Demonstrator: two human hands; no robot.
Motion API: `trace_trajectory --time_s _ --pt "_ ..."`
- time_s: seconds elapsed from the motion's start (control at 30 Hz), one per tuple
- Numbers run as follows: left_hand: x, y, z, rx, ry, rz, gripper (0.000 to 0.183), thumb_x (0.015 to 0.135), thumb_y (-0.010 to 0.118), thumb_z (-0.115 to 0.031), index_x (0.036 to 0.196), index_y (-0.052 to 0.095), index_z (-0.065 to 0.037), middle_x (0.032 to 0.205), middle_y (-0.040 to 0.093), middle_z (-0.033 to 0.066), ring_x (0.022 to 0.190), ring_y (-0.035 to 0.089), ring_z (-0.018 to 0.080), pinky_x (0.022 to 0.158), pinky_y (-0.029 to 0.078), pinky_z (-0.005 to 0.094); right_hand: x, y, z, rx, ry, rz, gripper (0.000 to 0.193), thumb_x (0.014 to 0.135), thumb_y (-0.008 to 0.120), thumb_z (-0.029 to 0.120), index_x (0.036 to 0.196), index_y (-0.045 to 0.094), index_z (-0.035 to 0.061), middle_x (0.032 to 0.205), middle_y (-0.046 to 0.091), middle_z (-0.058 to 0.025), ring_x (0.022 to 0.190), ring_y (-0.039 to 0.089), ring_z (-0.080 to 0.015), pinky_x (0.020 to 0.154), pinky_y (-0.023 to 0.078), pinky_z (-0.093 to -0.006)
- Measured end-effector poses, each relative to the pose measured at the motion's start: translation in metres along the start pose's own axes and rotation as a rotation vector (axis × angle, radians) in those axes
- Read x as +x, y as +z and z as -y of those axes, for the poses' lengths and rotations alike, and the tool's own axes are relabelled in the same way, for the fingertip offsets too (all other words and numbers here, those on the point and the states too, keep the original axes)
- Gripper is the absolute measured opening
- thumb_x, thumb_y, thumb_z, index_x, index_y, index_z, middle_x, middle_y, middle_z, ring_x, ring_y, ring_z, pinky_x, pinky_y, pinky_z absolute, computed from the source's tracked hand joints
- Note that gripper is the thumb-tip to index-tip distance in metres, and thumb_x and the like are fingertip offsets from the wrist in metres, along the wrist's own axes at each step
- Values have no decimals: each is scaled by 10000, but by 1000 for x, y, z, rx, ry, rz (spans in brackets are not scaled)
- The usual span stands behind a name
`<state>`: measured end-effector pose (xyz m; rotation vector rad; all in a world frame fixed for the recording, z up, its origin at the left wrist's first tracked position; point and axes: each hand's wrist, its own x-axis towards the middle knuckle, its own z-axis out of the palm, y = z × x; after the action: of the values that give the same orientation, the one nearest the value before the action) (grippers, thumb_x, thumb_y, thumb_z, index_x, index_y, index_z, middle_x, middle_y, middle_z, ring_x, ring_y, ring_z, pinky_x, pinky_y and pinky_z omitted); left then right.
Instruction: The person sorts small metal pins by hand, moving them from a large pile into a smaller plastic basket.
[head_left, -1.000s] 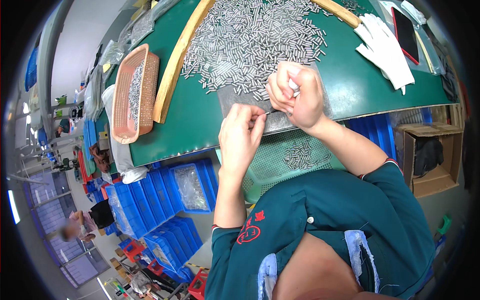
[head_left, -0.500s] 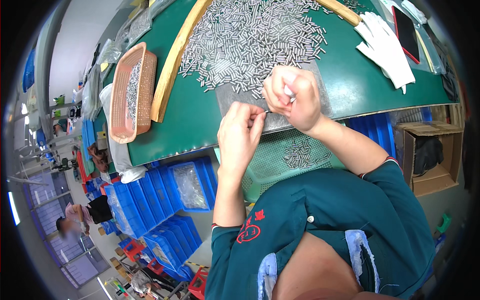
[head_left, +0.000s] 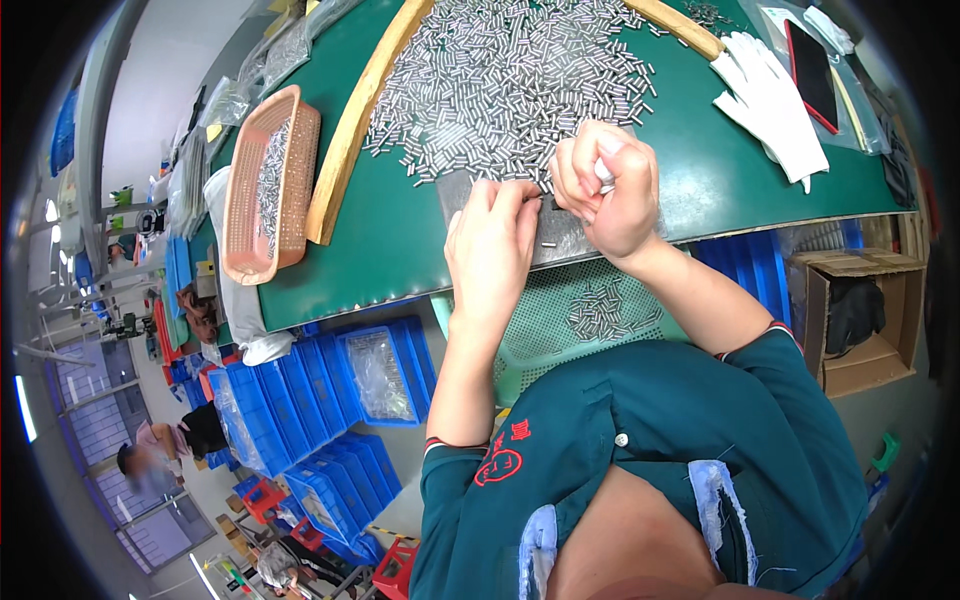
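Observation:
Many short silver metal pins (head_left: 500,95) lie heaped on the green table, spilling onto a grey plate (head_left: 570,240) at its near edge. My left hand (head_left: 492,240) reaches the near edge of the heap, fingers bent and drawn together. Whether a pin is between its fingertips is hidden. To its right, my right hand (head_left: 612,190) is closed in a fist round a small white thing (head_left: 603,172), most of it covered by the fingers. One loose pin (head_left: 548,245) rests on the plate between the hands and the table's edge.
A green perforated basket (head_left: 520,325) holding pins sits below the table edge. Wooden strips (head_left: 365,120) flank the heap. At left stands a pink basket (head_left: 240,240) with pins; at right lie a white glove (head_left: 770,110) and a phone (head_left: 812,75). Blue bins (head_left: 290,400) stand lower left.
My left hand has moved away from the table edge to the heap. My right hand has shifted slightly right and farther off. The loose pin now shows on the plate.

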<state>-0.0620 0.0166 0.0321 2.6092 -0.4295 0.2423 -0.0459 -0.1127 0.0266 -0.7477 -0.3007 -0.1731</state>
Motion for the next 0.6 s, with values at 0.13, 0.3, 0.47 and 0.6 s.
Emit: trace_trajectory --time_s 0.13,0.3,0.47,0.6 --pt "-4 1 2 -77 -17 33 78 748 604 -118 815 578 -89 779 532 63 665 546 259 622 426 352 0 0 1 3 17 -15 295 838 339 187 582 361 43 507 348 -4 419 291 -52 366 227 -202" --pt "-8 -1 0 -115 -70 45 70 744 612 -109 801 581 -81 781 536 64 663 551 256 611 433 349 0 -2 -1 38 32 32 285 833 346 180 586 362 40 508 346 -4 420 289 -51 364 227 -204" --pt "-10 1 2 -123 -69 7 79 741 621 -101 803 584 -71 771 538 65 652 553 244 601 437 344 1 -2 0 45 104 63 280 832 346 178 589 355 38 507 341 -7 419 284 -54 364 226 -204" --pt "-10 0 2 -142 -83 21 78 740 626 -103 796 587 -65 755 538 65 637 552 234 598 437 338 1 0 -3 82 39 35 287 835 341 185 588 351 40 500 339 -9 419 282 -55 365 226 -203"
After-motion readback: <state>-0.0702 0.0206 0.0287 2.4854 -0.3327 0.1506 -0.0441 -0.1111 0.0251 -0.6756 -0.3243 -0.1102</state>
